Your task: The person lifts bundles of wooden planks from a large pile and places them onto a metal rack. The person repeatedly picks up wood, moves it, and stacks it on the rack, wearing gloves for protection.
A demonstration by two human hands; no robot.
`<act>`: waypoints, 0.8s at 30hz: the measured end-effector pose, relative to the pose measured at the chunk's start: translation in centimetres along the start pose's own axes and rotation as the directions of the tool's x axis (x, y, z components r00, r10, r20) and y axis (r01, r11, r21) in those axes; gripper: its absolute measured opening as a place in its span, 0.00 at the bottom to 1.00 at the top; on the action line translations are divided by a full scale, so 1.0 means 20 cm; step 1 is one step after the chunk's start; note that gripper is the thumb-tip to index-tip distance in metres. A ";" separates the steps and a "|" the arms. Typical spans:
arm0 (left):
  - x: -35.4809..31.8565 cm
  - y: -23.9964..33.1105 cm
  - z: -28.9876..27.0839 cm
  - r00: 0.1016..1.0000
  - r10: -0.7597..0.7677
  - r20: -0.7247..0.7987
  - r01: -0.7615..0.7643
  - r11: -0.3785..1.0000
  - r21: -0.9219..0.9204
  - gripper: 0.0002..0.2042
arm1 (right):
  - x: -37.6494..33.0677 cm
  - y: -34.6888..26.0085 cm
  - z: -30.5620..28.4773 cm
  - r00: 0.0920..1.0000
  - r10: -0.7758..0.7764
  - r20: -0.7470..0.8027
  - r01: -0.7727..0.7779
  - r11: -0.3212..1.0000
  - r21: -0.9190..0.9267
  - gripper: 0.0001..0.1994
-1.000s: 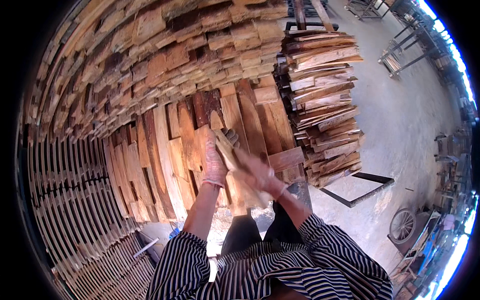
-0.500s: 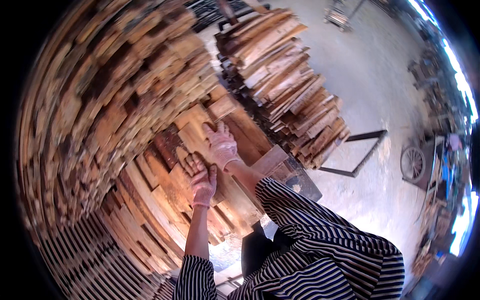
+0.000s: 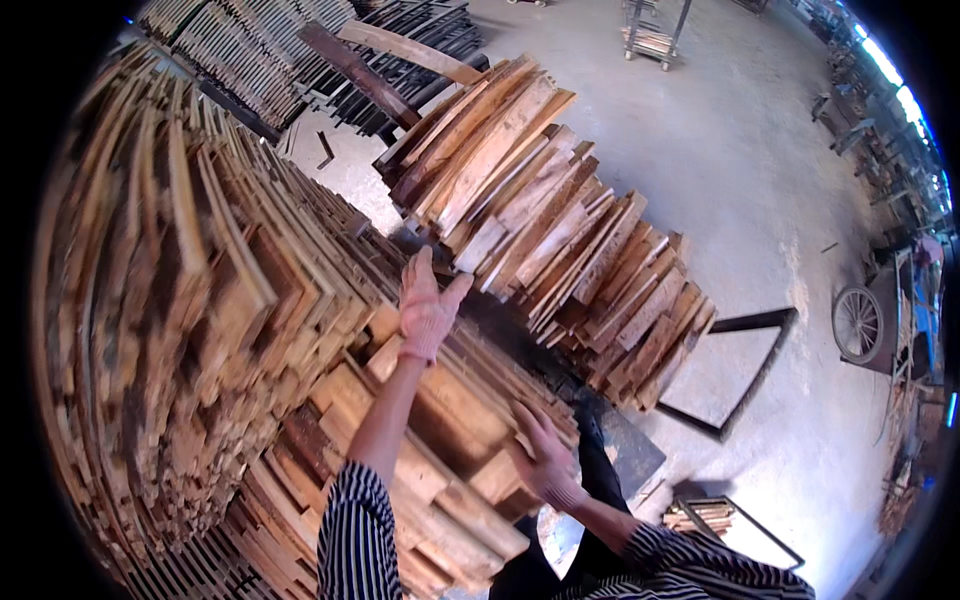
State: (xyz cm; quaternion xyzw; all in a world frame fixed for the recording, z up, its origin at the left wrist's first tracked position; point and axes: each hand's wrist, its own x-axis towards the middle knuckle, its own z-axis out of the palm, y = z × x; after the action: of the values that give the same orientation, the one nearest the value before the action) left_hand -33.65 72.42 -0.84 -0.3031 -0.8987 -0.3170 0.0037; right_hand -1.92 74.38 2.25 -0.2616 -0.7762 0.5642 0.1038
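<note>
My left hand (image 3: 428, 310), in a thin pale pink glove, is stretched out over the far end of a low stack of wooden boards (image 3: 455, 412). Its fingers point away from me, the thumb stands apart, and nothing is held. At the stack's right edge is my right hand (image 3: 547, 460), gloved too, its fingers extended along the board edges and no object in it. Whether either palm presses on the wood I cannot tell. Beyond my hands a long row of loose planks (image 3: 560, 235) leans close together.
A tall, uneven pile of boards (image 3: 200, 300) rises on the left. A black metal frame (image 3: 722, 434) stands on the concrete floor to the right, near a spoked wheel (image 3: 858, 324). Slatted stacks (image 3: 240, 60) and a small wheeled trolley (image 3: 648, 42) are farther back.
My hands have moved apart: the left went forward to the stack's far end, the right came back to its right edge. The view has shifted, showing more of the far floor.
</note>
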 end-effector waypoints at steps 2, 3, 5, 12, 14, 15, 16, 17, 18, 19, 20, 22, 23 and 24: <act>0.36 -0.04 0.23 0.992 -0.082 0.098 0.068 0.988 0.140 0.53 | -0.01 0.25 -0.24 0.998 -0.009 -0.054 0.001 0.988 -0.156 0.27; 0.52 -0.03 0.32 0.985 -0.126 0.119 0.094 0.965 0.246 0.56 | -0.02 0.41 -0.34 0.995 0.055 -0.080 -0.064 0.993 -0.104 0.27; 0.77 -0.08 0.54 0.977 -0.177 0.116 0.114 0.902 0.416 0.61 | -0.06 0.67 -0.51 0.974 0.185 -0.132 -0.195 0.978 -0.068 0.28; 1.12 -0.17 0.84 0.914 -0.389 0.118 0.225 0.726 0.650 0.62 | -0.07 1.11 -0.88 0.860 0.437 -0.264 -0.473 0.876 -0.092 0.24; 1.18 -0.25 0.77 0.911 -0.371 0.179 0.193 0.769 0.609 0.55 | 0.03 1.13 -0.86 0.876 0.417 -0.242 -0.443 0.895 -0.060 0.24; 1.25 -0.29 0.71 0.895 -0.389 0.218 0.193 0.779 0.597 0.53 | 0.11 1.10 -0.83 0.880 0.427 -0.206 -0.446 0.894 -0.052 0.24; 1.29 -0.33 0.67 0.877 -0.407 0.254 0.195 0.787 0.585 0.51 | 0.20 1.06 -0.81 0.885 0.434 -0.168 -0.447 0.894 -0.044 0.24; 1.29 -0.27 0.70 0.911 -0.341 0.232 0.154 0.804 0.575 0.45 | 0.29 1.05 -0.79 0.910 0.387 -0.148 -0.380 0.922 0.072 0.24; 1.30 -0.27 0.68 0.918 -0.328 0.222 0.157 0.816 0.556 0.44 | 0.41 1.02 -0.77 0.951 0.287 -0.114 -0.289 0.957 0.002 0.24; 1.29 -0.30 0.66 0.923 -0.323 0.207 0.167 0.825 0.540 0.42 | 0.54 0.98 -0.74 0.981 0.185 -0.064 -0.189 0.980 -0.064 0.25; 1.28 -0.33 0.68 0.928 -0.315 0.197 0.176 0.840 0.512 0.41 | 0.66 0.96 -0.73 0.982 0.189 -0.012 -0.189 0.982 0.010 0.25; 1.20 -0.61 0.51 0.951 -0.256 0.175 0.201 0.939 0.278 0.37 | 0.88 0.85 -0.63 0.989 0.130 0.077 -0.142 0.974 0.178 0.25; 1.18 -0.60 0.57 0.947 -0.290 0.138 0.246 0.932 0.266 0.37 | 0.97 0.82 -0.65 0.993 0.108 0.051 -0.116 0.972 0.206 0.26; 1.17 -0.54 0.65 0.943 -0.318 0.099 0.285 0.925 0.251 0.37 | 1.04 0.79 -0.65 0.996 0.082 0.020 -0.084 0.968 0.236 0.26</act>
State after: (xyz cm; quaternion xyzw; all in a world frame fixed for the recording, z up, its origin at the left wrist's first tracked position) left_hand -56.26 85.87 -12.78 -0.1797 -0.9636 -0.1843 -0.0719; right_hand -8.95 99.48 -10.91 -0.2769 -0.6923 0.6578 0.1068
